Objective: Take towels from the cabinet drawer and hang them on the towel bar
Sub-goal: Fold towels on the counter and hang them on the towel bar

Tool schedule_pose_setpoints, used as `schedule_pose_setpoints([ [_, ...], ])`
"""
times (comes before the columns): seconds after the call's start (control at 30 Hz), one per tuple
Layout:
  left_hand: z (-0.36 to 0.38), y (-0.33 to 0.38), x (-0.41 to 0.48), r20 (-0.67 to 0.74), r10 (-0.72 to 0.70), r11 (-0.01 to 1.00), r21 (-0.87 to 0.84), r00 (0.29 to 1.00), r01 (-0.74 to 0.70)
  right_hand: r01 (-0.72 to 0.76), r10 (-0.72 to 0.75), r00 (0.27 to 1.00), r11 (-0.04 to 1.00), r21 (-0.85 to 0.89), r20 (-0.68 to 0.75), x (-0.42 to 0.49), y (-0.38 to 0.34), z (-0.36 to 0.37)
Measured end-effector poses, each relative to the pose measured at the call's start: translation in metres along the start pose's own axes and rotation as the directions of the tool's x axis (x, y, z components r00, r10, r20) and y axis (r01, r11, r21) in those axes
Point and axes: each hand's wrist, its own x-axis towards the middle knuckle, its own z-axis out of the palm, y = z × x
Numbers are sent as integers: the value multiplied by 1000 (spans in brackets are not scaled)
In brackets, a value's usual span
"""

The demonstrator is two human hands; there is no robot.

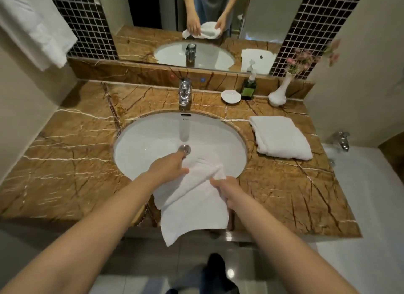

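A person stands at a bathroom sink (pixel 148 145), holding a white hand towel (pixel 192 202) with both hands over the basin's front rim; the cloth's upper part lies bunched above the bowl near the drain, while its lower end hangs past the edge of the brown marble counter (pixel 74 162) toward the floor. The left hand (pixel 170 169) pinches the towel's upper left part between thumb and fingers, and the right hand (pixel 227 190) has its fingers curled round the cloth's right edge, just in front of the sink. A folded white towel (pixel 282 138) lies flat on the counter to the right of the sink. Behind the sink stands a chrome faucet (pixel 185 92); to the sink's back right sit a white soap dish (pixel 231 96), a dark pump bottle (pixel 249 89) and a white vase (pixel 278 94) of pink flowers. A hanging white towel (pixel 32 24) drapes down the wall well to the back left of the sink. The mirror (pixel 251 13) behind the sink reflects both hands on the cloth
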Motion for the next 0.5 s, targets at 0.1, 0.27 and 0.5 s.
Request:
schedule_pose_setpoints([
  [0.1, 22, 1, -3, -61, 6, 999, 46, 998, -3, 66, -85, 991, 983, -173, -103, 7, 14, -1],
  [0.27, 48, -2, -13, -150, 46, 993, 112, 988, -29, 163, -299, 939, 824, -543, -172, -2, 32, -5],
  [0.5, 44, -14, -23, -188, -7, 988, 148, 982, 35, 192, -465, 867, 644, -740, -179, -13, 32, 0],
])
